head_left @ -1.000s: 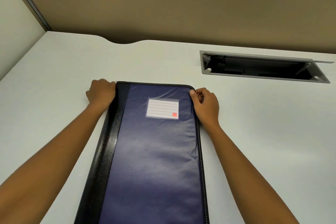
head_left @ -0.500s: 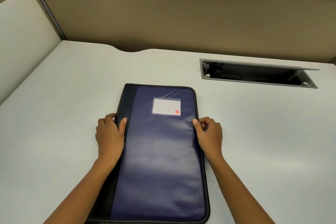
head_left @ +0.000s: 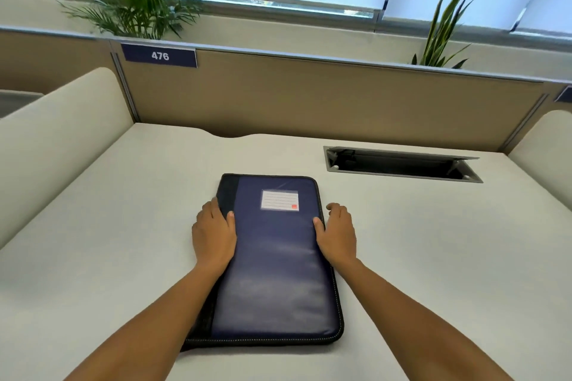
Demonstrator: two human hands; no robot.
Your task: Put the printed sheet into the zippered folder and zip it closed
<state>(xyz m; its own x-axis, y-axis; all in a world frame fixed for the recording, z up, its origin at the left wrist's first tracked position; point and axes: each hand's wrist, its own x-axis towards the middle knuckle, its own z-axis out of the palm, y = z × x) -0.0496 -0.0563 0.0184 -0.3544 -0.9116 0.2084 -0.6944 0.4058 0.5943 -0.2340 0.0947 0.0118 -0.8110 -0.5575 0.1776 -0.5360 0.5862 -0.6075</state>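
Note:
A dark blue zippered folder [head_left: 278, 272] with a black spine lies flat and closed on the pale desk [head_left: 433, 257]. A white label [head_left: 280, 200] sits in a clear pocket near its far end. My left hand [head_left: 213, 233] holds the folder's left spine edge, thumb on the cover. At the right edge is my right hand [head_left: 337, 233], with its thumb touching the zipper seam and its fingers loose and apart on the desk. The zipper looks shut along the visible edges. No printed sheet is visible.
A rectangular cable opening [head_left: 402, 165] with a raised lid is sunk into the desk at the far right. A tan partition [head_left: 309, 93] with a "476" sign [head_left: 159, 56] closes the back. Cream side dividers [head_left: 62, 120] flank the desk. Plants [head_left: 130, 0] stand behind.
Both hands slid from the folder's far corners toward me along its sides. The right hand's pinch at the zipper seam has loosened. The view has tilted up, showing the windows and plants.

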